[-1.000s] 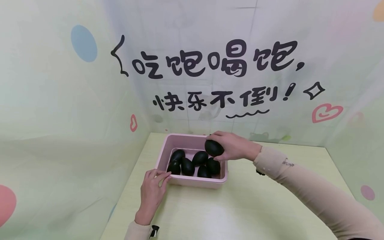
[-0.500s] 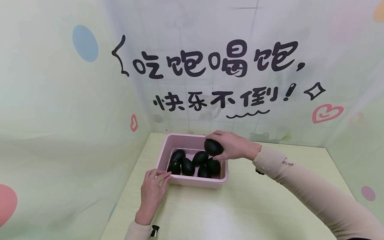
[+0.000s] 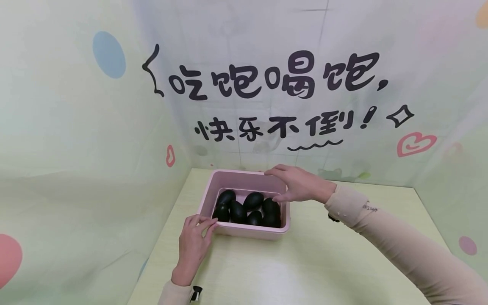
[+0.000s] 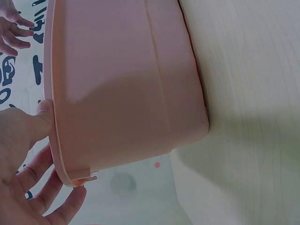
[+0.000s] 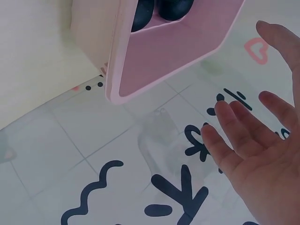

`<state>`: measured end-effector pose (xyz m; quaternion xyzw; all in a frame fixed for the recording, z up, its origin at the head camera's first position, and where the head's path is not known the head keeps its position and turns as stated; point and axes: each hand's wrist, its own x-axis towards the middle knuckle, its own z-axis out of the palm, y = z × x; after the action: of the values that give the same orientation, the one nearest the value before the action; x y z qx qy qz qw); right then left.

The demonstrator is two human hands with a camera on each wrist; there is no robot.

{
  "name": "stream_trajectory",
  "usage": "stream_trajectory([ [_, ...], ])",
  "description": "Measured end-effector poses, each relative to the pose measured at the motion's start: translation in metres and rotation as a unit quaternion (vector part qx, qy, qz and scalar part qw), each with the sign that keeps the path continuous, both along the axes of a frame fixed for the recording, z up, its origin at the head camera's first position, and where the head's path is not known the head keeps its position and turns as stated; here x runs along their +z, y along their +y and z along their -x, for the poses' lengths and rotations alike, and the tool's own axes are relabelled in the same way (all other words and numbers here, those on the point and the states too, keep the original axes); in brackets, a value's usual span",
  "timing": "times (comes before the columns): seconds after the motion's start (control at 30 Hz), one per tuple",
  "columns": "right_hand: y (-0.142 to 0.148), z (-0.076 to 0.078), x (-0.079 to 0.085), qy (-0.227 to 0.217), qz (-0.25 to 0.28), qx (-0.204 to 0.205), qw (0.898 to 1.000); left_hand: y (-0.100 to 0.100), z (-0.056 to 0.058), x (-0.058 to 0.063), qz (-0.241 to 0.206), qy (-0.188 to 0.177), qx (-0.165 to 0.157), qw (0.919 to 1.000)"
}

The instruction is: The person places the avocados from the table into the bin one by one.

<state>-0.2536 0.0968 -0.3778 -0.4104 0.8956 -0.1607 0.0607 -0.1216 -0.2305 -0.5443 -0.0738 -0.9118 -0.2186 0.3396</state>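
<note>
A pink plastic bin [image 3: 244,231] stands on the table, holding several smooth black egg-shaped objects [image 3: 238,212]. My left hand [image 3: 192,243] grips the bin's rim at the near left corner. In the left wrist view the thumb of the left hand [image 4: 18,145] lies on one side of the rim [image 4: 50,70], with the fingers curled at its corner. Over the bin's right side hovers my right hand [image 3: 303,185], fingers spread and holding nothing. The right wrist view shows that bare right hand [image 5: 267,154] apart from the bin's rim [image 5: 115,89], with two black egg-shaped objects [image 5: 174,7] partly visible inside.
The pale wooden table [image 3: 324,262] reaches forward to a printed cloth backdrop [image 3: 267,144] with black lettering. Cloth walls also rise at the left [image 3: 76,169] and right [image 3: 465,190], close to the table's edges.
My right hand has let go of a black egg-shaped object, which now lies in the bin's right side among the others. The fingers have spread. My left hand has stayed at the rim.
</note>
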Motion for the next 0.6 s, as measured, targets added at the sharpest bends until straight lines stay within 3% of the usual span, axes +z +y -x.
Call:
stream_trajectory([
  [0.27, 0.002, 0.000, 0.000, -0.006, -0.010, -0.001, 1.000, -0.002, 0.002, 0.000, -0.001, 0.000, 0.000, 1.0000],
  [0.6, 0.017, 0.002, -0.009, -0.002, 0.019, -0.024, 1.000, -0.003, 0.005, 0.003, -0.004, 0.008, -0.008, 0.9999],
])
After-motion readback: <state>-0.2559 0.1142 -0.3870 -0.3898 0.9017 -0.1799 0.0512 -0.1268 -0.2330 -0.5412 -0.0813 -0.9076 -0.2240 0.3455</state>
